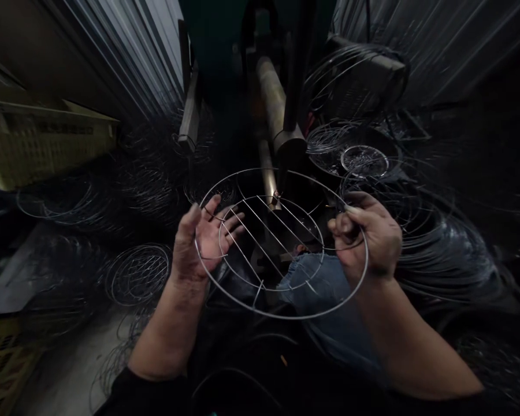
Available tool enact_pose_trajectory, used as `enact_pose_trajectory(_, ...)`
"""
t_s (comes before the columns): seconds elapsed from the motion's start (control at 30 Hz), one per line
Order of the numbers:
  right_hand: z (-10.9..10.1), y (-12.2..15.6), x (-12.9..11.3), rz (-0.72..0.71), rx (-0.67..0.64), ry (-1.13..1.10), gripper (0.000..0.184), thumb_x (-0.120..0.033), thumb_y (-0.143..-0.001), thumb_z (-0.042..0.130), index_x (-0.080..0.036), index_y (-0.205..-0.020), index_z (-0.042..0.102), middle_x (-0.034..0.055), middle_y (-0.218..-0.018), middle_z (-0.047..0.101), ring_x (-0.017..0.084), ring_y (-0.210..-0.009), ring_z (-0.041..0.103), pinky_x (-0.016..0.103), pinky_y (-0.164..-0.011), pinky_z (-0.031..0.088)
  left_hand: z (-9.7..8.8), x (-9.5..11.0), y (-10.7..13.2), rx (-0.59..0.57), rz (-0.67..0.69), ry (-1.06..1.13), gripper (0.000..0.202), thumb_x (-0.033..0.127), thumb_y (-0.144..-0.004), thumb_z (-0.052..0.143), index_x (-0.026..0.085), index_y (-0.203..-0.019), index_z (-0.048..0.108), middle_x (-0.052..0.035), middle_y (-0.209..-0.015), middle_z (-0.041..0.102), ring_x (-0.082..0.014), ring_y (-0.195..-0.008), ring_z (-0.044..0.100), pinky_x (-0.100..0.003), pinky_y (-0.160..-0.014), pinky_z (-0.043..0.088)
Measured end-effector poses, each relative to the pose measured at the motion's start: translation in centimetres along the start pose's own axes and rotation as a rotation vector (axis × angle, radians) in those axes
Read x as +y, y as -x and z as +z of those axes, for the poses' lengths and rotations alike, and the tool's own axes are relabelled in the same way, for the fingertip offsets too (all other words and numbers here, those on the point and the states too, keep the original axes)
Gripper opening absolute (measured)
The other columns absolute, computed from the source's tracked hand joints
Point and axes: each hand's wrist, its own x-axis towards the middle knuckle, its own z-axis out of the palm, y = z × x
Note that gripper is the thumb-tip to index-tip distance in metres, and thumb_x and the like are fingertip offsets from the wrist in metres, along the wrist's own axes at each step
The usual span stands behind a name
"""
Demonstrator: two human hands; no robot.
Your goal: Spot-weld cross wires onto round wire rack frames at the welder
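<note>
A round wire rack (311, 317) spans the space between my hands, over my lap. It has a large outer ring, a smaller inner ring and several parallel bars, with short wires joining the rings. My right hand (366, 234) grips the outer ring at its right side, fingers curled and thumb pressed on the wire. At the opposite side my left hand (205, 237) is spread with the palm up, the rack's edge passing in front of it. Just beyond the rack stand the metal electrodes of a machine, a thick upper cylinder (281, 110) and a thinner lower rod (267, 167).
Bundles of wire rings (455, 260) lie at the right, below a dish (364, 160) of small metal pieces. More wire racks (138, 273) are stacked on the left. A yellow crate (47, 141) stands at the far left, another yellow crate (0, 361) lower down.
</note>
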Motion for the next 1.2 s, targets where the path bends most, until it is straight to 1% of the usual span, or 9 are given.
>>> enact_pose_trajectory(0.13,-1.2,-0.5,1.4,-0.064,-0.068,0.046,0.029,-0.018,-0.071,0.062,-0.02,-0.099,0.063,-0.0077,-0.044,0.046,0.009,-0.041,0.041,0.023,-0.047,0.041,-1.0,-1.0,0.2,-0.016,-0.008,-0.026,0.056,0.026,-0.074,0.064,0.021,-0.128,0.051,-0.0158,-0.125,0.06,-0.034,-0.114,0.061,-0.047,-0.09,0.053)
enact_pose_trajectory(0.2,-1.8,-2.0,2.3,-0.033,-0.037,0.08,0.023,-0.025,-0.072,0.066,-0.021,-0.094,0.063,-0.0076,-0.045,0.048,0.008,-0.039,0.04,0.021,-0.042,0.037,-1.3,-1.2,0.1,-0.018,-0.005,-0.031,0.056,0.026,-0.074,0.063,0.021,-0.129,0.05,-0.016,-0.125,0.06,-0.0343,-0.113,0.061,-0.047,-0.089,0.053)
enact_pose_trajectory(0.3,-1.6,-5.4,3.6,0.06,-0.023,0.144,0.025,-0.024,-0.059,0.077,-0.019,-0.079,0.064,-0.0051,-0.055,0.055,0.007,-0.045,0.047,0.017,-0.038,0.031,-1.3,-1.2,-0.2,-0.03,-0.033,-0.034,0.056,0.027,-0.074,0.063,0.021,-0.128,0.051,-0.0159,-0.124,0.06,-0.0349,-0.112,0.061,-0.048,-0.086,0.054)
enact_pose_trajectory(0.47,1.0,-9.5,4.4,0.218,-0.325,0.177,0.034,-0.021,-0.052,0.083,-0.018,-0.082,0.069,-0.001,-0.074,0.066,0.007,-0.056,0.054,0.017,-0.047,0.04,-1.6,-0.8,-0.6,-0.035,-0.038,-0.053,0.057,0.029,-0.074,0.063,0.02,-0.129,0.051,-0.0171,-0.125,0.059,-0.0356,-0.113,0.06,-0.044,-0.08,0.056)
enact_pose_trajectory(0.6,2.4,-10.4,4.6,0.245,-0.516,0.228,0.032,-0.026,-0.052,0.085,-0.017,-0.08,0.072,-0.0008,-0.071,0.065,0.008,-0.057,0.054,0.019,-0.049,0.04,-2.0,-0.5,-0.7,-0.051,-0.045,-0.069,0.057,0.03,-0.074,0.063,0.021,-0.129,0.051,-0.0174,-0.127,0.058,-0.0356,-0.114,0.059,-0.038,-0.073,0.057)
enact_pose_trajectory(0.7,2.7,-10.6,4.9,0.252,-0.584,0.249,0.032,-0.029,-0.054,0.086,-0.017,-0.08,0.073,-0.0002,-0.071,0.067,0.009,-0.056,0.054,0.02,-0.048,0.038,-1.9,-0.2,-0.7,-0.052,-0.07,-0.08,0.058,0.029,-0.073,0.063,0.02,-0.129,0.051,-0.0182,-0.126,0.057,-0.0358,-0.112,0.06,-0.035,-0.069,0.057)
enact_pose_trajectory(0.9,3.2,-10.3,4.9,0.246,-0.577,0.214,0.038,-0.028,-0.051,0.087,-0.017,-0.085,0.074,0.0008,-0.074,0.069,0.012,-0.06,0.058,0.022,-0.05,0.041,-1.5,0.4,-1.1,-0.046,-0.106,-0.101,0.056,0.028,-0.073,0.063,0.019,-0.127,0.052,-0.0187,-0.127,0.057,-0.036,-0.11,0.061,-0.034,-0.067,0.057)
enact_pose_trajectory(1.03,3.4,-10.2,5.0,0.23,-0.553,0.209,0.034,-0.027,-0.049,0.087,-0.016,-0.078,0.073,0.0009,-0.069,0.067,0.014,-0.061,0.061,0.025,-0.054,0.046,-1.3,0.9,-1.5,-0.044,-0.139,-0.116,0.058,0.028,-0.071,0.063,0.018,-0.127,0.052,-0.0193,-0.126,0.058,-0.0366,-0.108,0.062,-0.035,-0.065,0.058)
enact_pose_trajectory(1.2,3.4,-10.3,5.7,0.058,-0.467,0.24,0.027,-0.025,-0.048,0.086,-0.018,-0.069,0.071,-0.0009,-0.066,0.066,0.015,-0.062,0.061,0.028,-0.058,0.049,-1.1,1.5,-1.7,-0.055,-0.153,-0.147,0.055,0.027,-0.072,0.062,0.019,-0.125,0.054,-0.0185,-0.124,0.059,-0.0358,-0.106,0.063,-0.034,-0.063,0.058)
